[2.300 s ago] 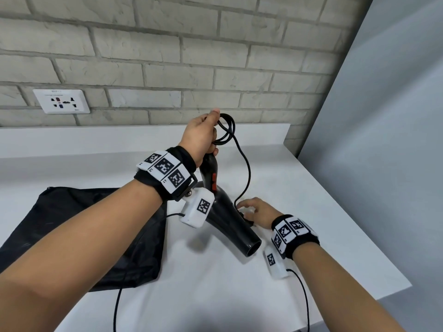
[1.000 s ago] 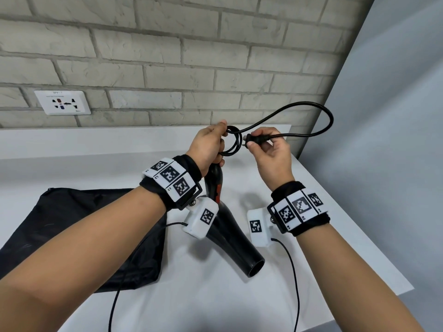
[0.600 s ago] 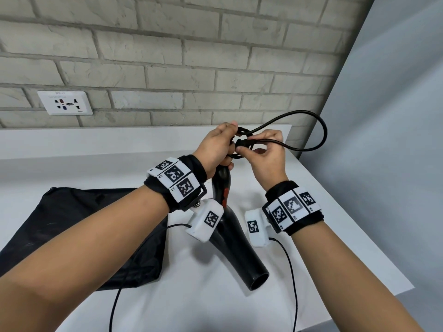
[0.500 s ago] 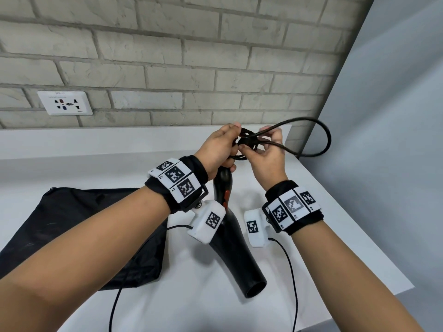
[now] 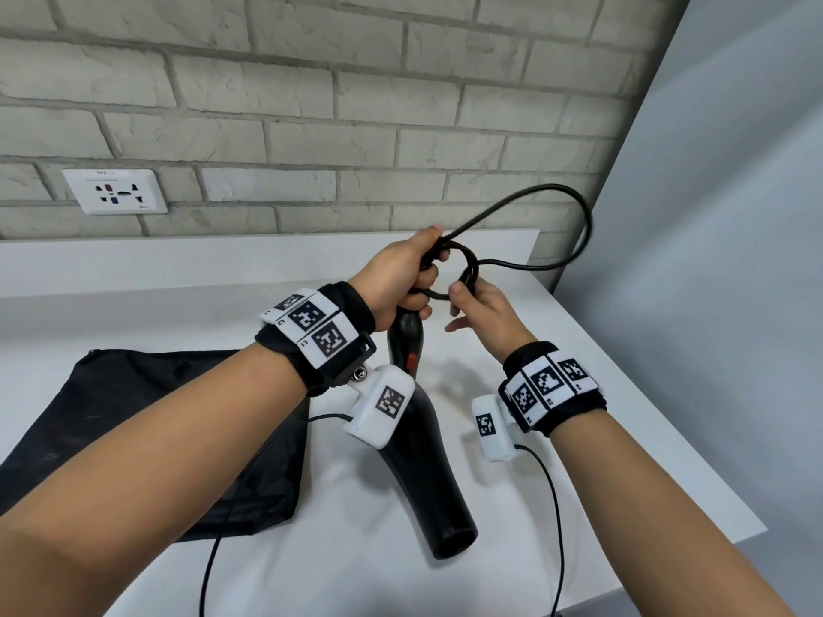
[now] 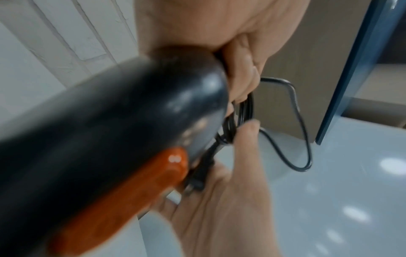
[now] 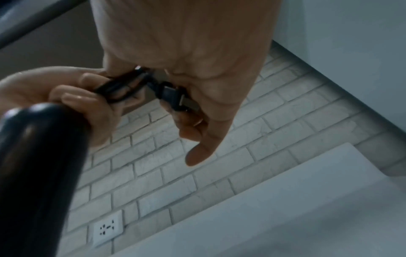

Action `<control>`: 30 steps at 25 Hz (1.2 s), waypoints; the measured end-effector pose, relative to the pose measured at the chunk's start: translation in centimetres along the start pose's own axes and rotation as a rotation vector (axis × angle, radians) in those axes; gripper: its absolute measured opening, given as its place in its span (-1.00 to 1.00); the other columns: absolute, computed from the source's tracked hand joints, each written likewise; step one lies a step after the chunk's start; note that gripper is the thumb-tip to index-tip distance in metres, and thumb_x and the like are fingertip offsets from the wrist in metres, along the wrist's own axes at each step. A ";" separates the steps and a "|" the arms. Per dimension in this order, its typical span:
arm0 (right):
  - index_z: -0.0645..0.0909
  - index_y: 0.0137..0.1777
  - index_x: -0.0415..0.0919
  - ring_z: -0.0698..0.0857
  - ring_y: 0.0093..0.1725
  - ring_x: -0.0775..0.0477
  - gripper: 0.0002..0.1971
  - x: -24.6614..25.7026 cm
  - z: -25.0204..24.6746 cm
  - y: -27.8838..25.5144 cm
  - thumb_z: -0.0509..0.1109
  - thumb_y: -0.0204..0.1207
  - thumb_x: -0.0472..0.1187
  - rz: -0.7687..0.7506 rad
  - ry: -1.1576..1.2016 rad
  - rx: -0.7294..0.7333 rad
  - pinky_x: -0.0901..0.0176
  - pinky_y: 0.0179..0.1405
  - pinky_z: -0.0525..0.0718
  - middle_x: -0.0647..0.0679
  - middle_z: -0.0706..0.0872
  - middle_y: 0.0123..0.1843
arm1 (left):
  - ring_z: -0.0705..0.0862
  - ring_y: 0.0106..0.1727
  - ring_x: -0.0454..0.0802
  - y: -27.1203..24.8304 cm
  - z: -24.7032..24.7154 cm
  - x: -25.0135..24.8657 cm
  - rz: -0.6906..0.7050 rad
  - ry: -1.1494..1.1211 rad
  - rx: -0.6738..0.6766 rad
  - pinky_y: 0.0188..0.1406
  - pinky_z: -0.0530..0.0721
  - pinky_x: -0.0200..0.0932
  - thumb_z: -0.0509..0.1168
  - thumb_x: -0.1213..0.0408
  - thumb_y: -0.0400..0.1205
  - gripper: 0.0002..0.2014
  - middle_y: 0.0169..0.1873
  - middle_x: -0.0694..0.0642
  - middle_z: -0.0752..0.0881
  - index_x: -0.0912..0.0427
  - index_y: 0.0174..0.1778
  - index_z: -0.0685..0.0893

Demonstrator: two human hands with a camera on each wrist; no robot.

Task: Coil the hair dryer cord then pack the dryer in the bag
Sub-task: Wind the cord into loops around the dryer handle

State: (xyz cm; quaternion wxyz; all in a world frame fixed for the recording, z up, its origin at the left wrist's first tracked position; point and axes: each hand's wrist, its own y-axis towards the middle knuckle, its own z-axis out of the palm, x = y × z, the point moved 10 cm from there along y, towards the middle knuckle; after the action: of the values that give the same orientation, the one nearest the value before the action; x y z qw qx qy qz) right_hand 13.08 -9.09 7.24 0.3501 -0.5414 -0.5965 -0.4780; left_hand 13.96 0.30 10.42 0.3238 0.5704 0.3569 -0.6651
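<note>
**Both hands on the cord above the dryer handle**

The left hand (image 5: 396,278) is closed around the top of the hair dryer (image 5: 418,460) handle, with small coils of the black cord (image 5: 574,207) gathered under its fingers and thumb. The right hand (image 5: 483,311) is just beside it, almost touching, and pinches the plug (image 7: 173,97) end of the cord between thumb and fingers; the little finger sticks out loose. In the right wrist view the plug's metal pins show at the fingertips, right next to the bundled coils in the left hand.

From the 2 hands, 1 large loop of cord arcs up and to the right, past the table edge, and curves back to the coils.

The dryer stands tilted below the left hand, handle up, with its orange switch (image 6: 131,196) facing the right hand and its round nozzle resting low on the white table (image 5: 556,349). The black bag (image 5: 147,443) lies flat on the table to the left of the dryer, under the left forearm. A wall socket (image 5: 115,191) sits in the brick wall (image 5: 311,104) behind.
</note>
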 end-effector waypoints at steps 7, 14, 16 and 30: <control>0.39 -0.20 -0.20 0.48 -0.14 -0.14 -0.70 -9.2 -0.8 -0.4 0.06 0.66 -0.01 0.301 -0.580 0.148 0.09 -0.20 0.37 -0.03 0.48 -0.30 | -0.01 -0.73 -0.12 -0.6 -0.8 -2.3 0.057 -0.086 0.011 -0.57 0.28 -0.25 -0.07 -0.09 0.68 -0.56 -0.72 -0.10 0.10 0.05 -0.45 0.38; 0.40 0.36 -0.21 0.56 0.26 -0.21 -0.61 -13.3 -3.2 -2.4 0.26 0.56 -0.12 0.507 -0.752 0.223 0.14 0.14 0.49 -0.15 0.56 0.27 | 0.00 -0.75 -0.13 -1.4 -0.7 -3.7 0.094 -0.053 0.033 -0.59 0.29 -0.24 0.06 -0.08 0.65 -0.57 -0.73 -0.11 0.11 0.04 -0.50 0.36; 0.44 0.28 -0.14 0.58 0.11 -0.07 -0.68 -8.5 -2.5 -1.1 0.26 0.54 -0.33 0.294 -0.466 0.147 0.36 -0.02 0.50 -0.07 0.55 0.15 | 0.00 -0.75 -0.14 -1.3 -0.1 -3.4 0.090 -0.022 0.053 -0.59 0.27 -0.23 0.06 -0.04 0.66 -0.60 -0.73 -0.10 0.11 0.05 -0.47 0.35; 0.65 -0.20 -0.14 0.31 -0.62 0.24 -0.68 3.0 -0.2 1.0 0.19 0.52 -0.54 -0.055 0.050 0.103 0.46 -0.58 0.29 0.16 0.64 -0.58 | 0.06 -0.79 -0.13 -0.7 -0.2 -1.0 -0.052 0.020 -0.017 -0.53 0.26 -0.20 0.19 -0.09 0.57 -0.50 -0.78 -0.10 0.13 0.05 -0.64 0.31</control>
State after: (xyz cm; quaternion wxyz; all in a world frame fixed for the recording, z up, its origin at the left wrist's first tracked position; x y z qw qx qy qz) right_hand 13.51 -8.39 10.34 0.3791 -0.4941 -0.6259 -0.4694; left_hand 13.62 0.90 11.44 0.3077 0.5648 0.3803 -0.6646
